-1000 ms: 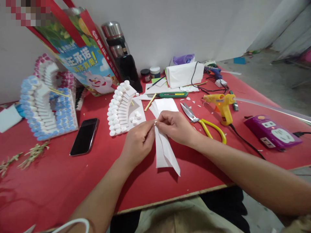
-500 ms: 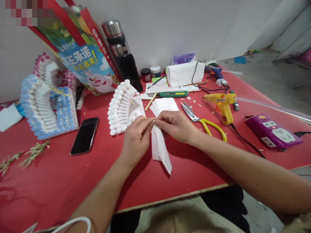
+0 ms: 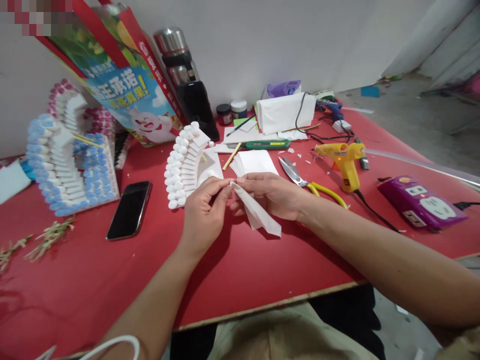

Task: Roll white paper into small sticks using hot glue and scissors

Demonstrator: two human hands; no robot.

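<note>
A thin white tissue paper strip [image 3: 258, 212] hangs from between my two hands, its loose end slanting down to the right above the red table. My left hand [image 3: 206, 205] pinches the strip's narrow top end between thumb and forefinger. From the other side, my right hand [image 3: 272, 192] grips that same end, with some fingers hidden behind the paper. Just beyond my hands lies a stack of white tissue sheets [image 3: 257, 162]. To the left of it stands a curved white model [image 3: 183, 172] made of stepped card and rounded white tips.
Scissors with yellow handles [image 3: 298, 177], a yellow glue gun [image 3: 345, 162] and a purple power strip [image 3: 422, 205] lie right. A green cutter [image 3: 268, 145] lies behind the stack. On the left are a phone [image 3: 129, 210] and a blue-and-white model [image 3: 67, 170]; a shopping bag [image 3: 127, 90] stands behind.
The strip's loose end has swung up and to the right. My right hand has turned, its fingers now behind the paper, and my left hand has shifted slightly left.
</note>
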